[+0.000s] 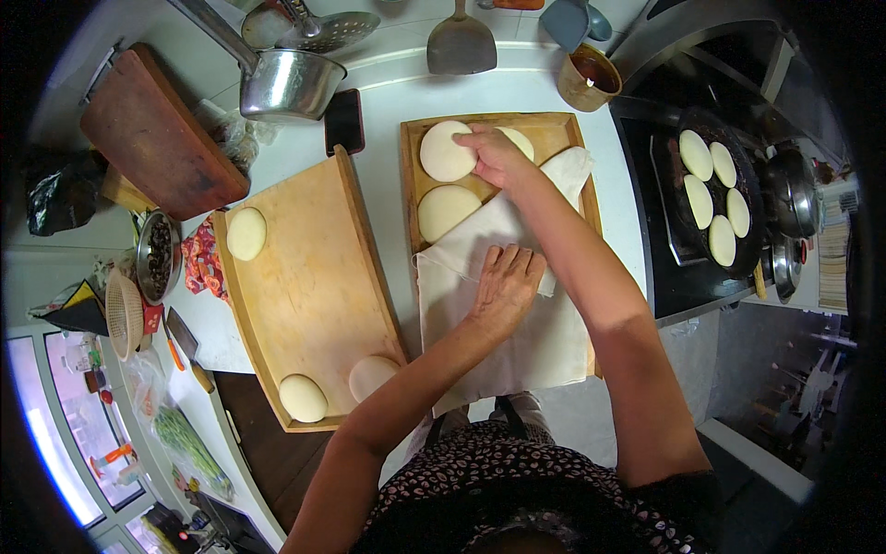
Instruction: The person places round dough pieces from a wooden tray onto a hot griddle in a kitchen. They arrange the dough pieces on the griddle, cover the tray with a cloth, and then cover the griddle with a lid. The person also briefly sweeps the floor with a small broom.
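Observation:
My right hand [493, 158] reaches across a wooden tray [580, 131], its thumb on the edge of a round of pale dough [444, 152] and its fingers around that side. A second round [448, 211] sits just below, and another [518, 142] is partly hidden behind the hand. White cloth [498, 346] covers the tray's nearer part. My left hand [509, 284] rests on this cloth with fingers bent; whether it pinches the fabric is unclear. On the left, a wooden board with raised edges [304, 277] carries several dough rounds [302, 398], one partly behind my left forearm.
A black pan [751, 215] with several dough rounds stands on the hob [633, 208] at right. Beyond the trays are a phone [344, 122], a steel saucepan [291, 83] and a brown pot [588, 79]. A cleaver [181, 336] lies at left, near a bowl [158, 256].

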Available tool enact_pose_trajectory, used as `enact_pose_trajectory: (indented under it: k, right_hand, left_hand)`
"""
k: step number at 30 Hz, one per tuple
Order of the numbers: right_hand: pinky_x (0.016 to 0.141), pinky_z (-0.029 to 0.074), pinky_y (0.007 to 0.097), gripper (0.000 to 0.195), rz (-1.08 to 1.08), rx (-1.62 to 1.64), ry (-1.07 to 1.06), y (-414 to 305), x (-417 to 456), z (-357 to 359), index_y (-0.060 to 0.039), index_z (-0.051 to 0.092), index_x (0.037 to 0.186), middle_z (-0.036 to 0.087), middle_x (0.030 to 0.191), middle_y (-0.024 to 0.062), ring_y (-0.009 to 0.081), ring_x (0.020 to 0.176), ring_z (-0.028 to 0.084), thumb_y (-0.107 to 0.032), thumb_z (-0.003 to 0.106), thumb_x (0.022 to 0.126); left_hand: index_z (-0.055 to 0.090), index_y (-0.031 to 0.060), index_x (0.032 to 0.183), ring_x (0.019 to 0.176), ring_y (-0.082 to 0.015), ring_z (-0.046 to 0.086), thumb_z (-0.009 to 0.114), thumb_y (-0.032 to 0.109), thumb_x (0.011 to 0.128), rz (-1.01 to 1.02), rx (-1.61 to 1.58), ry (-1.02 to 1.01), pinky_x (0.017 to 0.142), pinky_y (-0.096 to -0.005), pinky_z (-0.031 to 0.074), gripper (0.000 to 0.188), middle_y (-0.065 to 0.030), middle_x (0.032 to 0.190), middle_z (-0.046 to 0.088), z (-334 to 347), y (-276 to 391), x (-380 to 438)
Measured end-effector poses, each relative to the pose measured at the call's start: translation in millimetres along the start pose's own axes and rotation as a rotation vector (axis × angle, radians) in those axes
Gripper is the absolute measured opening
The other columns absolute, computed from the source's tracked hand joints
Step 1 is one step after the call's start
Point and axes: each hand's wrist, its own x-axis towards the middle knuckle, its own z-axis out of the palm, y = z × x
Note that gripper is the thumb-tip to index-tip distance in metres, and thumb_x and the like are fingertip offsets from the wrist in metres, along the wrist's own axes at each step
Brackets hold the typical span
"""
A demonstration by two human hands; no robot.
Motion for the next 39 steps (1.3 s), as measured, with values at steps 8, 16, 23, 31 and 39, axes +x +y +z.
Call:
enact_pose_trajectory:
  k: [8, 16, 23, 31, 39]
  right_hand:
    - [0.085, 0.056, 0.0385, 0.036, 0.036, -0.112, 0.081, 15.7, 22.8, 9.2, 0.0044, 0.051, 0.12, 0.063, 0.11, 0.0146, 0.0261, 0.096, 0.065, -0.003, 0.064, 0.087]
    - [0.08, 0.053, 0.0346, 0.031, -0.04, -0.524, 0.115, 9.0, 16.1, 16.1, 0.0028, 0.056, 0.114, 0.064, 0.102, 0.0127, 0.0226, 0.091, 0.063, -0.012, 0.064, 0.088]
    - [0.087, 0.049, 0.038, 0.032, -0.638, -1.07, 0.316, -59.6, -91.5, -10.7, 0.0018, 0.059, 0.116, 0.063, 0.111, 0.0211, 0.0318, 0.102, 0.063, -0.016, 0.056, 0.09]
    - [0.077, 0.05, 0.0335, 0.02, -0.725, -1.069, 0.571, -29.2, -161.5, -79.7, 0.0002, 0.06, 0.11, 0.063, 0.095, 0.0148, 0.0232, 0.081, 0.062, -0.006, 0.055, 0.092]
    - [0.082, 0.052, 0.0444, 0.024, -0.638, -1.398, 0.586, -29.7, -122.2, -93.3, 0.0044, 0.057, 0.106, 0.059, 0.107, 0.0226, 0.0384, 0.091, 0.063, -0.004, 0.059, 0.084]
  left_hand:
    - [0.058, 0.001, 0.088, 0.086, -0.0286, 0.056, 0.066, -0.003, 0.059, -0.042, -0.052, -0.012, 0.079, -0.04, 0.041, 0.03, -0.0125, 0.088, 0.06, -4.3, -5.3, 1.0]
    - [0.057, 0.0027, 0.086, 0.083, -0.0268, 0.057, 0.06, -0.002, 0.068, -0.07, -0.074, 0.008, 0.076, -0.0406, 0.043, 0.019, -0.0118, 0.083, 0.06, -8.1, -5.1, 3.5]
    - [0.059, 0.0053, 0.091, 0.079, -0.0326, 0.061, 0.068, 0.002, 0.066, -0.209, -0.242, 0.181, 0.073, -0.0419, 0.046, 0.027, -0.0136, 0.08, 0.062, -30.6, -34.2, 31.2]
    - [0.057, 0.0046, 0.108, 0.098, -0.0352, 0.059, 0.068, 0.006, 0.076, -0.595, 0.157, 0.272, 0.083, -0.0441, 0.049, 0.034, -0.017, 0.101, 0.061, -54.5, -212.4, 85.8]
    - [0.059, 0.0052, 0.11, 0.104, -0.0332, 0.054, 0.069, 0.008, 0.076, -0.375, 0.364, 0.245, 0.086, -0.0446, 0.045, 0.036, -0.0139, 0.108, 0.057, -38.7, -194.5, 76.6]
